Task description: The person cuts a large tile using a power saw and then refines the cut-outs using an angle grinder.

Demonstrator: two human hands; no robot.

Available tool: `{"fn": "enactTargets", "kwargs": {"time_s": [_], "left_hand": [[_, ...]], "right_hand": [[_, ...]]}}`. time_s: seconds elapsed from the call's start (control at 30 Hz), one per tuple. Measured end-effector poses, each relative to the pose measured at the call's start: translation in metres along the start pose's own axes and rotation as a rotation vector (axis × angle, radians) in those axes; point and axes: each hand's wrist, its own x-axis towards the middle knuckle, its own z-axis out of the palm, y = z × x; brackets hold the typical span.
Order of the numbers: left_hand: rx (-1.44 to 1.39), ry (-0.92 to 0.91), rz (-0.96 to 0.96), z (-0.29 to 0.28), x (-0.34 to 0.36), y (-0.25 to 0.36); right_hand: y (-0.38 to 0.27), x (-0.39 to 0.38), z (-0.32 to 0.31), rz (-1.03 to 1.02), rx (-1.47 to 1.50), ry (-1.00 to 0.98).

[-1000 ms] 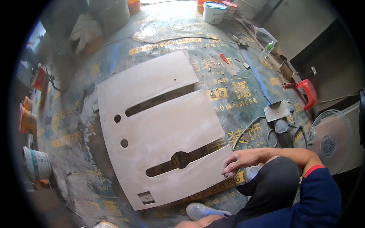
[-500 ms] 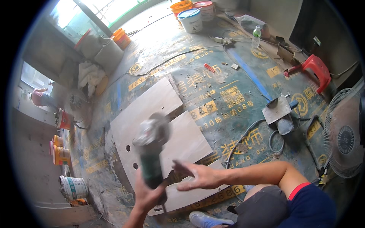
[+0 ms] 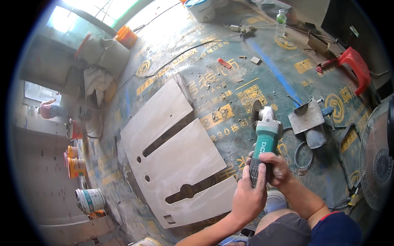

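A green and grey angle grinder [image 3: 266,141] is in both my hands, its cutting disc [image 3: 256,112] upright on the left of the metal head. My right hand [image 3: 280,169] wraps round the body from the right. At the black rear end, my left hand [image 3: 251,196] grips from below and the left. To the left lies a pale tile slab [image 3: 162,115] on the floor, with long slots, small round holes and a square notch cut into it. One slot widens into a round opening. The disc is apart from the slab.
A cutting machine with a flat metal plate [image 3: 305,119] stands at right, its cable on the floor. Beyond are a fan [image 3: 379,160], a red plastic stool [image 3: 353,69] and a water bottle [image 3: 280,23]. Buckets [image 3: 90,199] line the left wall. A person [image 3: 49,108] is far left.
The grinder has moved from above the slab to its right. My right hand, open and free before, has closed on the grinder; my left hand still holds it. The slab's slots now show uncovered.
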Motion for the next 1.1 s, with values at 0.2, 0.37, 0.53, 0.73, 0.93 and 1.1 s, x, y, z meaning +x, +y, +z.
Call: {"fn": "enactTargets", "kwargs": {"time_s": [0.2, 0.37, 0.53, 0.73, 0.93, 1.1], "left_hand": [[-0.003, 0.047, 0.062, 0.023, -0.011, -0.002], [-0.197, -0.223, 0.161, 0.003, -0.024, -0.023], [-0.172, 0.014, 0.157, 0.032, -0.043, -0.036], [-0.748, 0.079, -0.596, 0.064, -0.082, -0.014], [-1.779, 0.317, -1.704, 0.152, -0.201, -0.071], [-2.234, 0.798, -1.351, 0.154, -0.156, -0.066]], "right_hand": [[-0.008, 0.029, -0.028, 0.164, -0.079, 0.052], [-0.011, 0.026, -0.033, 0.251, -0.12, 0.001], [-0.007, 0.028, -0.031, 0.306, -0.296, 0.013], [-0.021, 0.024, -0.042, 0.108, -0.76, 0.015], [-0.045, 0.008, -0.067, 0.227, -1.035, -0.118], [-0.046, -0.005, -0.079, 0.347, -1.154, -0.136]]}}
